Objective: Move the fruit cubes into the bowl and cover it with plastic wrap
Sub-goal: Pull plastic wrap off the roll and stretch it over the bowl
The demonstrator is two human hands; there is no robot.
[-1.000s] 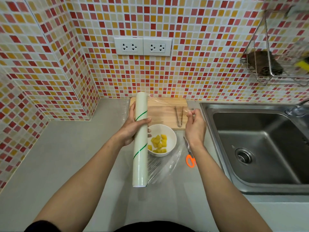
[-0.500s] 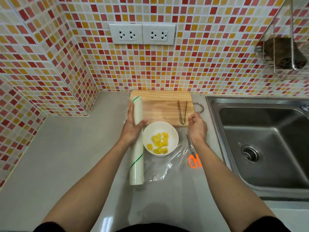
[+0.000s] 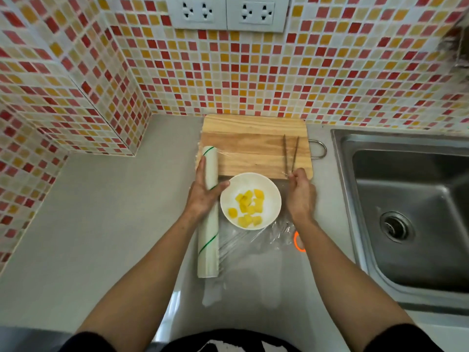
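- The white bowl [image 3: 250, 200] is seen on the grey counter [image 3: 101, 224], just in front of the wooden cutting board [image 3: 253, 146]; yellow fruit cubes [image 3: 248, 209] are gathered inside it.
- The roll of plastic wrap [image 3: 209, 224] is laid on the counter just left of the bowl, running front to back; its far end is overlapped onto the board's left edge.
- The roll is grasped by the left hand [image 3: 204, 196], fingers curled around it and thumb pointed toward the bowl's rim.
- A clear sheet of wrap [image 3: 253, 240] is spread from the roll to the right, past the bowl's front; it cannot be told whether it lies over or under the bowl.
- The sheet's far corner is pinched by the right hand [image 3: 300, 191], closed beside the bowl's right edge.
- Tongs [image 3: 290, 153] are laid on the board's right side; an orange handle [image 3: 298, 241] is partly hidden by the right forearm; the sink [image 3: 406, 199] is set to the right.
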